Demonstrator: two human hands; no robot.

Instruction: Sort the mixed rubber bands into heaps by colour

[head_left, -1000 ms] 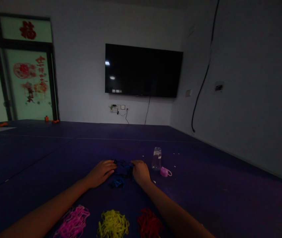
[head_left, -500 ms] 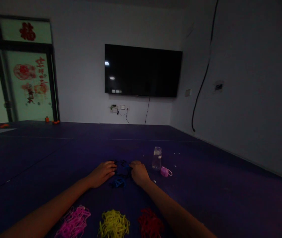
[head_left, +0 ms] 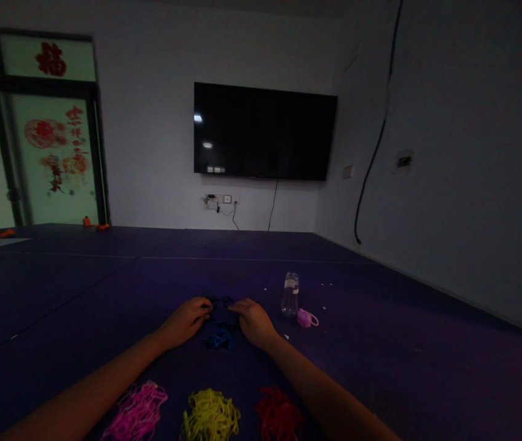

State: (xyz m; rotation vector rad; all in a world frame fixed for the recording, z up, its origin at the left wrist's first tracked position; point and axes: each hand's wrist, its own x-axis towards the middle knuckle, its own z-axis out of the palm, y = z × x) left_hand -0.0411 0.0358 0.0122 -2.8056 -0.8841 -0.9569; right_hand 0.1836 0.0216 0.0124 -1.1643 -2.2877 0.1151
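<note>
My left hand [head_left: 190, 321] rests on the dark blue tabletop, fingers curled and thumb against fingertip at the left edge of some dark blue stretchy bands [head_left: 223, 300]. Facing it, my right hand [head_left: 254, 321] pinches at the right side of the same bands, which form a loose ring between my hands. A brighter blue clump of bands [head_left: 219, 340] lies just nearer to me. Dim light hides the exact grip. Closer in are a pink pile of bands [head_left: 139, 410], a yellow pile [head_left: 212, 415] and a red pile [head_left: 279, 415].
A clear bottle [head_left: 290, 297] stands uncapped right of my right hand, its pink looped cap [head_left: 305, 318] beside it. White scraps [head_left: 324, 307] dot the table [head_left: 402, 343]. Small orange items [head_left: 87, 221] sit at the far left edge. A television [head_left: 265, 131] hangs on the wall behind.
My right hand's fingertips have moved left and inward over the dark blue bands. My left fingers have curled in slightly. The ring of bands has shifted shape.
</note>
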